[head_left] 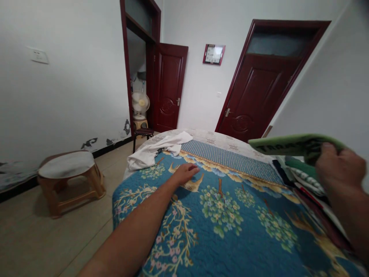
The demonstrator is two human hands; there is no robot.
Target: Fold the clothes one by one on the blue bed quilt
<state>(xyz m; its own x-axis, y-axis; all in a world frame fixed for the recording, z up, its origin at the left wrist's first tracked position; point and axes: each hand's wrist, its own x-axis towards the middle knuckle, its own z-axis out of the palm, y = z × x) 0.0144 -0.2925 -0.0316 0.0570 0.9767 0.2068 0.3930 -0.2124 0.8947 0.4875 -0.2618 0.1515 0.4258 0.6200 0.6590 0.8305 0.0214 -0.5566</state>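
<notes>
My right hand [340, 165] grips a folded green T-shirt [284, 143] with dark lettering, held above the right side of the table. Beneath it lies a stack of folded clothes [309, 188] in green, striped, red and dark fabric. My left hand [186, 174] reaches over the blue floral cover [213, 238] with loosely bent fingers and nothing visible in them. Beyond that hand, a crumpled white garment [155, 150] rests on the table's far left edge.
A pale patterned cloth [227, 139] shows along the table's far rim. To the left on the floor stands a plastic stool [72, 173]. A dark stool [143, 132] and a fan [140, 103] are near the open door [170, 84]. A closed door [248, 96] is behind at right.
</notes>
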